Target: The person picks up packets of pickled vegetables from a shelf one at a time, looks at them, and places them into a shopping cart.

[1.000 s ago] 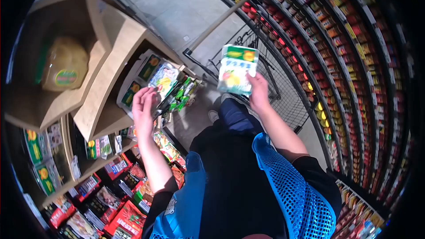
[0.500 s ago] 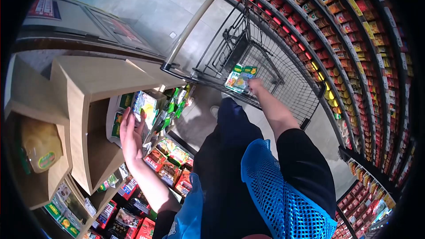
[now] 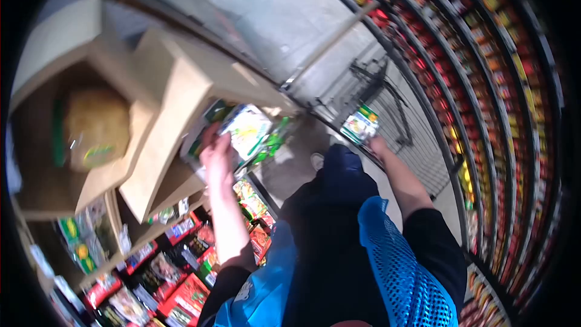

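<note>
Right fingers (image 3: 374,140) hold a green-topped packet (image 3: 359,125), its lettering blurred.

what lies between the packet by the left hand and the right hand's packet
Between the left packet and the right packet, the head view shows green packets, a strip of floor and the shopping cart's near rim.
</note>
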{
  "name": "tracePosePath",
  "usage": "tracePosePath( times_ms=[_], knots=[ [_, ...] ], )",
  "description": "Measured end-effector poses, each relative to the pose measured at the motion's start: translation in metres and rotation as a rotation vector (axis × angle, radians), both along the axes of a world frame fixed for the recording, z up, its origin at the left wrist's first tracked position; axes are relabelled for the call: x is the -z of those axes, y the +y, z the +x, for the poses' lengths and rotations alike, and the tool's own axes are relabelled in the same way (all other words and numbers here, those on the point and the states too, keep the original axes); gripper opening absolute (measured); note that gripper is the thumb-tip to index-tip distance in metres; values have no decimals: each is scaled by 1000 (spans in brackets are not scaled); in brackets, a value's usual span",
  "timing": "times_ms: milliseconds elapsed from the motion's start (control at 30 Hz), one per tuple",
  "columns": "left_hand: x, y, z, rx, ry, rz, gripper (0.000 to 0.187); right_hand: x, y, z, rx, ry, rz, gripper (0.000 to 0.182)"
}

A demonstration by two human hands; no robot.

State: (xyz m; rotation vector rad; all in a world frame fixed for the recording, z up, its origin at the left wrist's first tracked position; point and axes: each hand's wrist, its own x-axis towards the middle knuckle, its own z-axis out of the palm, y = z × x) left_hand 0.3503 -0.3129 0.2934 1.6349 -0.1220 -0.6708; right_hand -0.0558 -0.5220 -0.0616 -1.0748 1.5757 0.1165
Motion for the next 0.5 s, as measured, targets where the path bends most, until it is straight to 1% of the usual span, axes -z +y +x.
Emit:
tracePosePath(
  times_ms=[33,67,133,200,233,300,333,367,433,467,500],
  knots=[
    [9,6,6,58,-12,39,44,66,1,-26,-118,-84,-111,23],
    [20,12,13,93,-4,68,43,-29,8,-3,-27,-84,-97,22],
    [19,13,15,91,-46,89,40,-39,4,-9,-126,-87,-73,21],
    [7,5,4,-15,-175,36,38,-72,7,-1,-44,-155,-110,21],
    [-9,5,-4,-73,-201,11,40,-85,7,1,6,-186,-127,20],
    [-2,18,1,-157,-252,-111,40,-105,8,11,-39,-294,-274,20],
    [-12,25,-5,-175,-236,-160,38,-114,8,15,-59,-346,-346,20],
    [-5,35,-1,-168,-256,-279,38,-122,8,19,-94,-371,-387,20],
    [-9,48,-13,-186,-210,-438,44,-166,14,40,-165,-413,-464,22],
    [-17,51,-23,-159,-180,-461,46,-198,19,54,-200,-474,-475,24],
    [-31,51,-35,-130,-146,-482,49,-229,27,71,-170,-567,-406,24]
  ],
)
